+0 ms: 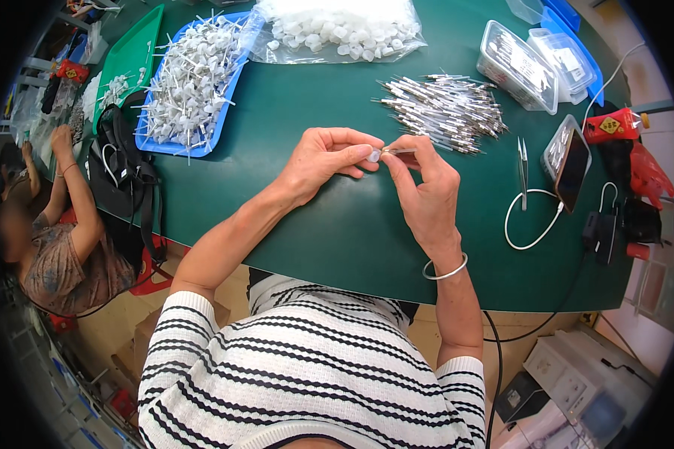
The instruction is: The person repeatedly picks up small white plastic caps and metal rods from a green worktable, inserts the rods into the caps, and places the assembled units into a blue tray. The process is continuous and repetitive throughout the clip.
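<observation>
Near the middle of the table, my left hand pinches a small translucent white plastic cap between thumb and fingertips. My right hand meets it there, its thumb and fingers closed on a thin metal-tipped rod whose end is at the cap. Whether the rod has entered the cap is hidden by the fingertips. Beyond my right hand lies a loose pile of similar thin rods. A clear bag of white caps rests at the far side. Capped rods fill a blue tray at far left.
On the right are tweezers, a phone with a white cable, and clear plastic boxes. A green tray and a black bag are at the left, where another person sits.
</observation>
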Demonstrator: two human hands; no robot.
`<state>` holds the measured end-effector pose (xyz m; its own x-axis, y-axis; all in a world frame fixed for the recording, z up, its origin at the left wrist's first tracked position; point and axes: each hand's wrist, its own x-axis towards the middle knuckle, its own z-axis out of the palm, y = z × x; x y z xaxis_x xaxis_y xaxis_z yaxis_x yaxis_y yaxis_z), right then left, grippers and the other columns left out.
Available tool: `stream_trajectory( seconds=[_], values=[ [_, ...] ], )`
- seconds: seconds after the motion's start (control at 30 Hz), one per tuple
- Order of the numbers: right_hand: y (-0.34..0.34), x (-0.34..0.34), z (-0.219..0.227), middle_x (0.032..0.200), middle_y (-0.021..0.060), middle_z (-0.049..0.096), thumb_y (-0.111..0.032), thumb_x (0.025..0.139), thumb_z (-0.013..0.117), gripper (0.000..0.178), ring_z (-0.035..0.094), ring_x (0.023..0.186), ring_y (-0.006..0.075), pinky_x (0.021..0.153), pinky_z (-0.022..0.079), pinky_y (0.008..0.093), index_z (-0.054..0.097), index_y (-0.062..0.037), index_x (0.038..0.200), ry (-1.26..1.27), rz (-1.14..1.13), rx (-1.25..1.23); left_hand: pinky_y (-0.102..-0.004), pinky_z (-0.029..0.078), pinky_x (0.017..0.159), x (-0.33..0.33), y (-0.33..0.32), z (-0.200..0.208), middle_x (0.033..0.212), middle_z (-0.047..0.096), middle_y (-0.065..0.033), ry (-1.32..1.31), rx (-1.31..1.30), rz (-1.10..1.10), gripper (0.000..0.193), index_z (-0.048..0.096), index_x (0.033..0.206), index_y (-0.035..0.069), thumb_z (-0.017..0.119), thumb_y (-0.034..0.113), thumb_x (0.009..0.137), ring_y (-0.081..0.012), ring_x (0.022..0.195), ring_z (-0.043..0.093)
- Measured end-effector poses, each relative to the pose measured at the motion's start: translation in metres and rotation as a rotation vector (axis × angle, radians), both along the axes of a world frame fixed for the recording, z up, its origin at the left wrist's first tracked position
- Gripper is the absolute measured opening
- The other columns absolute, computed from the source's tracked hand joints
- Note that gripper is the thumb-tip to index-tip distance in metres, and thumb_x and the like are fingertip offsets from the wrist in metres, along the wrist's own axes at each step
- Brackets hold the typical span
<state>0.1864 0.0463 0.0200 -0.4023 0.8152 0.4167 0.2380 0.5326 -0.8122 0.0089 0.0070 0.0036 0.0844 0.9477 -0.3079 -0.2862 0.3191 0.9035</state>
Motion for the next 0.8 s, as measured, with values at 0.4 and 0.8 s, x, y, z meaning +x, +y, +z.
stream_trajectory(
  seconds=[0.4, 0.8],
  values=[
    [-0.0020, -0.0012, 0.0013, 0.078, 0.0088, 0.064, 0.000, 0.081, 0.068, 0.015, 0.066, 0.066, 0.0216, 0.057, 0.051, 0.0292, 0.056, -0.0027, 0.090, 0.008, -0.017, -0.002, -0.0197, 0.055, 0.068, -0.0010, 0.0005, 0.0010, 0.098, 0.069, -0.0106, -0.053, -0.055, 0.005, 0.027, 0.065, 0.110, -0.003, 0.064, 0.015, 0.090, -0.0144, 0.085, 0.068],
    [-0.0026, -0.0018, -0.0001, 0.076, 0.0087, 0.064, 0.000, 0.080, 0.069, 0.016, 0.066, 0.065, 0.0214, 0.055, 0.049, 0.0292, 0.056, -0.0031, 0.089, 0.006, -0.023, 0.030, -0.0199, 0.056, 0.068, -0.0006, -0.0002, -0.0005, 0.098, 0.068, -0.0102, -0.061, -0.053, 0.013, 0.025, 0.065, 0.107, -0.001, 0.065, 0.015, 0.089, -0.0141, 0.084, 0.068]
  ],
)
